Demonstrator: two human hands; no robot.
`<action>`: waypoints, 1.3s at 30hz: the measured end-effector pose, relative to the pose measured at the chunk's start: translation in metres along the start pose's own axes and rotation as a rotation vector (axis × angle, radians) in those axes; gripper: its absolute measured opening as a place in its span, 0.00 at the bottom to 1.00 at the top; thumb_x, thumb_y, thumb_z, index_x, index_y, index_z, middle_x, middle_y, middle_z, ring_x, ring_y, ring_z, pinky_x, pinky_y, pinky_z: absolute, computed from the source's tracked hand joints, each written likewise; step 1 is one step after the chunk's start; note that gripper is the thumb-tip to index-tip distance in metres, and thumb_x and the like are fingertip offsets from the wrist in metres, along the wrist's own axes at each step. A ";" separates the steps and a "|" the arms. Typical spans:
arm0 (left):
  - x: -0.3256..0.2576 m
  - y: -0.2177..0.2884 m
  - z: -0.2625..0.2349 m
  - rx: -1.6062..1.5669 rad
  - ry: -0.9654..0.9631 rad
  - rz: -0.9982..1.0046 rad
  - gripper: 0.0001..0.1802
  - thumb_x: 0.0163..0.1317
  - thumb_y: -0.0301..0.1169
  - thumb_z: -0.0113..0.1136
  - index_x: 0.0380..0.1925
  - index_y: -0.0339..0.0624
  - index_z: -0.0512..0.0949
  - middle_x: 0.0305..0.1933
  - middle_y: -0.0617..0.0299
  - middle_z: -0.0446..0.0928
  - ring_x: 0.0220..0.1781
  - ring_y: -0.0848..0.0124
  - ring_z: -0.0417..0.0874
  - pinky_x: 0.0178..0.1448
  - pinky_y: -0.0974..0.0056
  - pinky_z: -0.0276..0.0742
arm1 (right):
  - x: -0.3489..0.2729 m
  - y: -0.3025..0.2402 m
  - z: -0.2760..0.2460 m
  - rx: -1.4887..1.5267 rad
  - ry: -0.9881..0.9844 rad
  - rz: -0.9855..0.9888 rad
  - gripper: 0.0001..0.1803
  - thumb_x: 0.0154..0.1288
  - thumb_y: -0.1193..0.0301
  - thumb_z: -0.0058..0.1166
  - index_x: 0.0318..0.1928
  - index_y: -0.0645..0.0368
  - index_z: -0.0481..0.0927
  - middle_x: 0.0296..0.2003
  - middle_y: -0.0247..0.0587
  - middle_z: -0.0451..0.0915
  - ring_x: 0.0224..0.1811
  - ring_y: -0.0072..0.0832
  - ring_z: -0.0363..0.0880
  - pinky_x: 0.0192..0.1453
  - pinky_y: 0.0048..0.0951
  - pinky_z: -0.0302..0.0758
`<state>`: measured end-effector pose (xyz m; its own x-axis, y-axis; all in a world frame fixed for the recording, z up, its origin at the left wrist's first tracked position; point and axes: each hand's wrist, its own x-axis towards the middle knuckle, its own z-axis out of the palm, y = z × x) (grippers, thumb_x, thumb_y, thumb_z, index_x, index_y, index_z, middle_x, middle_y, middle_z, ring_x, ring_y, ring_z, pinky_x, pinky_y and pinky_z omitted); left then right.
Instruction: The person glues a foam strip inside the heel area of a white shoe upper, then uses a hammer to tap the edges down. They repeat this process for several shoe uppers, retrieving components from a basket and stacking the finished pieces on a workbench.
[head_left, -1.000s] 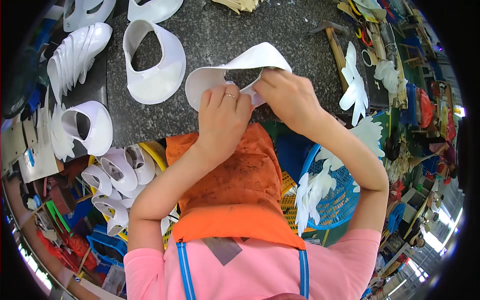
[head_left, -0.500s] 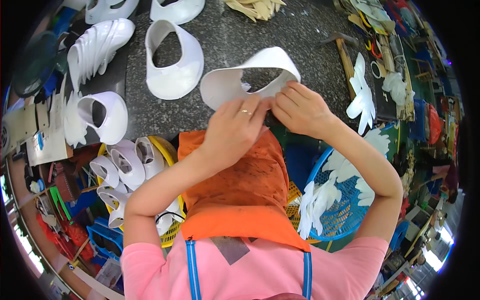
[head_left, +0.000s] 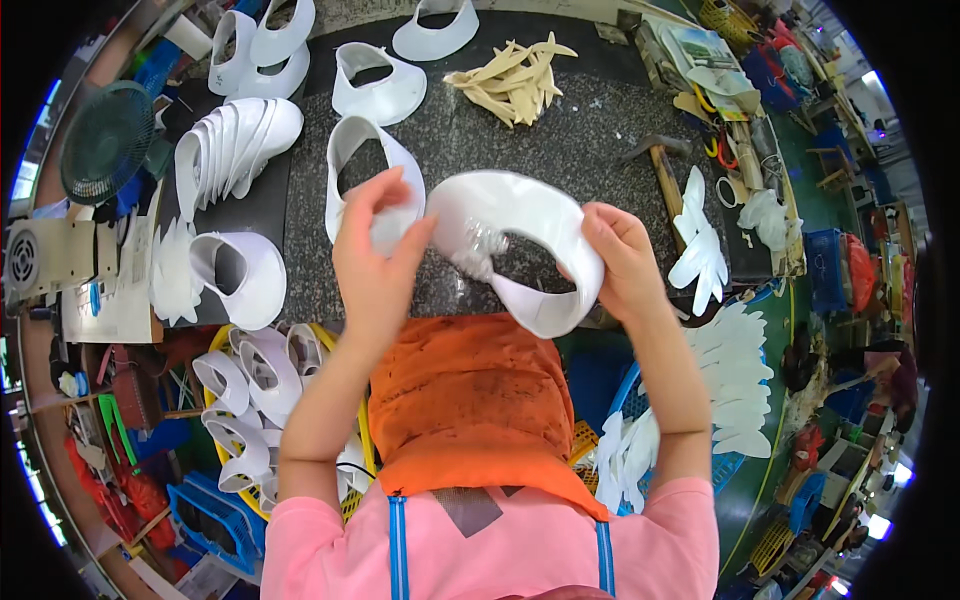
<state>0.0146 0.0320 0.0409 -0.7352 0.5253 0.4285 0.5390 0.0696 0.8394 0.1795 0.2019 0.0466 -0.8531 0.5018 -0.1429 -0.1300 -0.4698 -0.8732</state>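
Note:
A white shoe upper (head_left: 525, 198), curved into an open ring, is held above the near part of the dark speckled worktop. My right hand (head_left: 625, 262) grips its right end, thumb in front and fingers partly hidden behind it. A wrinkled, shiny patch shows on the upper's inner left side. My left hand (head_left: 372, 268) is open just left of that upper, thumb and fingers apart, with nothing visible in it. Behind the left hand, another white upper (head_left: 350, 140) rests on the worktop, partly covered by the fingers.
Cream strip-like pieces (head_left: 512, 82) lie in a pile toward the back. A hammer (head_left: 662, 180) and a flat white cut piece (head_left: 700, 245) lie at right. Nested white uppers (head_left: 235, 150) sit at left. Below are a yellow basket (head_left: 366, 440) of uppers and a blue basket (head_left: 728, 468) with white pieces.
Both hands were together on the upper's near edge. Now the left hand has let go and moved left, while the right holds the upper turned, its opening facing up. The view has shifted, showing more worktop.

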 end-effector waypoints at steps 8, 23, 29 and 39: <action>-0.058 0.036 0.043 -0.262 -0.350 -0.205 0.16 0.50 0.32 0.71 0.31 0.37 0.73 0.31 0.56 0.71 0.35 0.58 0.73 0.38 0.59 0.68 | -0.008 0.046 0.029 -0.395 0.342 -0.494 0.16 0.73 0.62 0.49 0.32 0.60 0.76 0.25 0.22 0.71 0.26 0.09 0.62 0.28 0.16 0.58; -0.050 0.035 0.033 -0.385 -0.527 -0.268 0.08 0.55 0.28 0.62 0.30 0.34 0.76 0.21 0.56 0.72 0.20 0.62 0.70 0.27 0.63 0.67 | -0.002 0.043 0.024 0.442 0.245 0.034 0.13 0.70 0.66 0.51 0.45 0.63 0.77 0.38 0.37 0.81 0.37 0.22 0.79 0.40 0.25 0.76; -0.055 0.034 0.032 0.001 -0.430 0.406 0.06 0.52 0.26 0.63 0.28 0.41 0.75 0.19 0.61 0.71 0.20 0.62 0.73 0.26 0.61 0.66 | 0.002 0.044 0.037 -0.020 0.277 -0.100 0.16 0.71 0.64 0.52 0.31 0.63 0.82 0.25 0.30 0.80 0.24 0.10 0.73 0.27 0.15 0.67; -0.046 0.026 -0.005 -1.006 -0.017 -0.616 0.27 0.68 0.44 0.54 0.58 0.35 0.68 0.46 0.55 0.75 0.53 0.62 0.75 0.64 0.54 0.67 | 0.011 0.052 0.032 0.501 0.147 0.052 0.23 0.76 0.55 0.38 0.27 0.56 0.74 0.07 0.25 0.57 0.05 0.16 0.51 0.12 0.21 0.49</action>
<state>0.0610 0.0055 0.0445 -0.7483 0.6486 -0.1391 -0.4769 -0.3803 0.7924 0.1469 0.1598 0.0144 -0.7896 0.5481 -0.2759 -0.3454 -0.7686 -0.5384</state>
